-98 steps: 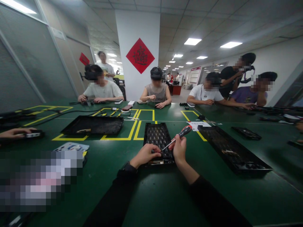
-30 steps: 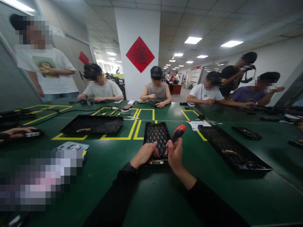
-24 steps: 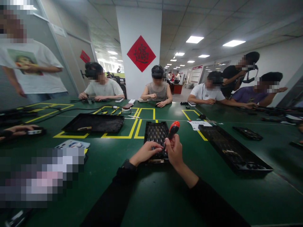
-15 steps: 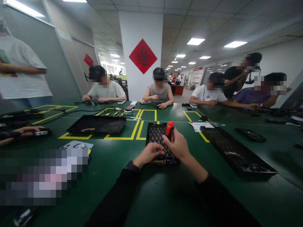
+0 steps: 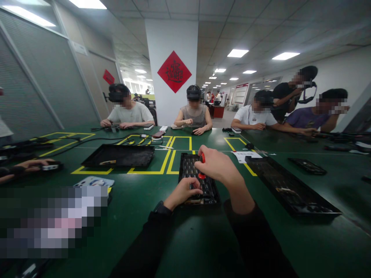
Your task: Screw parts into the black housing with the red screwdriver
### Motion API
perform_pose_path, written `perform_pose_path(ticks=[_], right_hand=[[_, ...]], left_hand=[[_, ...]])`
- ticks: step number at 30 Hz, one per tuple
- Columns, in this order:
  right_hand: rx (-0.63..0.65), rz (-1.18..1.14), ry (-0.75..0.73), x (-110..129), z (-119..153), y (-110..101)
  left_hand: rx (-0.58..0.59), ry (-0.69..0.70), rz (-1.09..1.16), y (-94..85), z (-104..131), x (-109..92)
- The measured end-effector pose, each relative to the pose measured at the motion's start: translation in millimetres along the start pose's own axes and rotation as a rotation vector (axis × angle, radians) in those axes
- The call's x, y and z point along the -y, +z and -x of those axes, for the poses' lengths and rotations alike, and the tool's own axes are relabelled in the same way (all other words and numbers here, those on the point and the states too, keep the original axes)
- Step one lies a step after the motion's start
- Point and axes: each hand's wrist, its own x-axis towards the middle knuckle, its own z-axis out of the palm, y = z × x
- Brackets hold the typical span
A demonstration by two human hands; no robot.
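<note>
My right hand (image 5: 218,165) grips a screwdriver (image 5: 202,176) with a red handle, holding it upright from above. The screwdriver's tip is hidden behind my left fingers. My left hand (image 5: 185,190) is curled low beside it, thumb and fingers drawn together. Whatever those fingers hold, if anything, is too small to make out. Both hands are over a black casing (image 5: 182,166) with rows of small pale metal parts inside, lying on the green table (image 5: 139,235).
A wide black tray (image 5: 136,154) lies to the left, a long black tray (image 5: 292,200) to the right. A paper sheet (image 5: 246,156) and a small dark panel (image 5: 307,166) lie nearby. Cables (image 5: 87,139) cross the far left. A co-worker's hand (image 5: 36,165) rests at the left edge; several people sit opposite.
My right hand has turned over the screwdriver, bringing its handle from tilted to upright and its grip on top. My left hand has shifted slightly down. The standing person at left has mostly left view.
</note>
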Motion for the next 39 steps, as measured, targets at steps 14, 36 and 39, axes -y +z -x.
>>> perform_pose_path(ticks=[14, 36, 39], right_hand=[[0.151, 0.142, 0.053, 0, 0, -14], [0.156, 0.155, -0.018, 9, 7, -16], [0.162, 0.174, 0.024, 7, 7, -17]], left_hand=[[-0.583, -0.153, -0.13, -21.6, -7, 61], [-0.551, -0.275, -0.056, -21.7, -16, 102], [-0.555, -0.285, -0.05, -21.2, -15, 101]])
